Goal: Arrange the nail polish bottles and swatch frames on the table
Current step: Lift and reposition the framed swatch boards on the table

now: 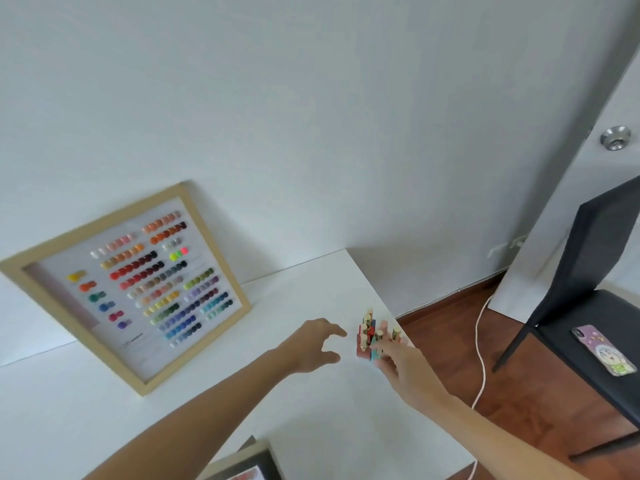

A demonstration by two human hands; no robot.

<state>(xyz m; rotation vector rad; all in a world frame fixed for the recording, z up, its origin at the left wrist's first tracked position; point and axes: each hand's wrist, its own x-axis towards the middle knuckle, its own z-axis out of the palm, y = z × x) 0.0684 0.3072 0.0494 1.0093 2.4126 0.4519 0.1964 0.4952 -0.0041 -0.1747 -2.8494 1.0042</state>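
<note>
Right hand point(405, 365) reached in from the lower right, fingers point(382, 351) straight and spread, tips against the near side of the nail polish bottles point(372, 336); nothing gripped. Left hand point(311, 344) hovered just left of the cluster, fingers loosely spread and slightly bent, thumb apart below, holding nothing, a small gap between its fingertips and the nearest bottle.

The bottles, red, blue and teal with gold caps, stood upright in a tight group near the right edge of the white counter point(311, 410), between the two hands.

Well to the left, a wooden swatch frame point(128, 289) with rows of colour samples leaned against the wall. Corner of a second frame point(242, 462) showed at the bottom edge.

Off the counter to the right: black chair point(588, 271) with a phone point(604, 349) on its seat, white cable point(479, 341) on the wooden floor.
</note>
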